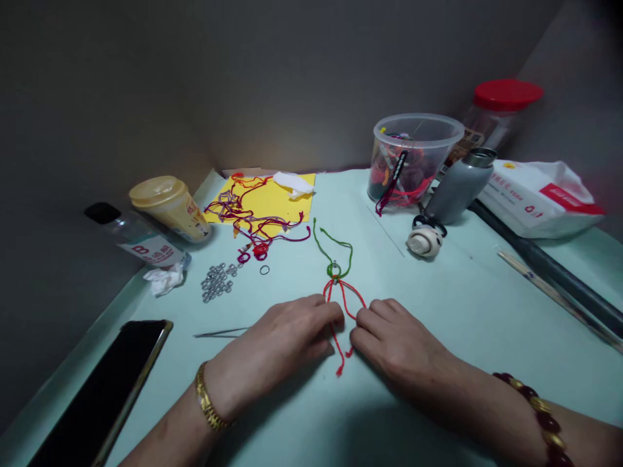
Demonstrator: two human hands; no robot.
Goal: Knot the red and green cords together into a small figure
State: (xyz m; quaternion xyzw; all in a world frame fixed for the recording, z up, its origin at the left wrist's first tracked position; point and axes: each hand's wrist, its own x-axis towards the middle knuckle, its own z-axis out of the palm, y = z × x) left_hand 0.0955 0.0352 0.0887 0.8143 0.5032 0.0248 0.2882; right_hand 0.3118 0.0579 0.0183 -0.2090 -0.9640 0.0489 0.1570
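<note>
A red cord (346, 299) is looped onto a small ring wound with green cord (351, 254), whose two loose ends trail toward the back of the table. My left hand (304, 327) has its fingers curled around red strands on the left side. My right hand (389, 334) pinches red strands on the right, close beside the left. Between the hands two frayed red ends hang toward me. A thin metal tool, perhaps tweezers (221, 333), lies partly under my left wrist. Small metal rings (217, 282) form a pile to the left, with one larger ring (264, 270) nearby.
Knotted cords lie on yellow paper (302, 207) at the back. On the left are a phone (104, 389), a clear bottle (150, 243) and a yellow-lidded cup (170, 204). A plastic tub (413, 155), grey flask (460, 188), small white figure (424, 240) and tissue pack (540, 198) stand right.
</note>
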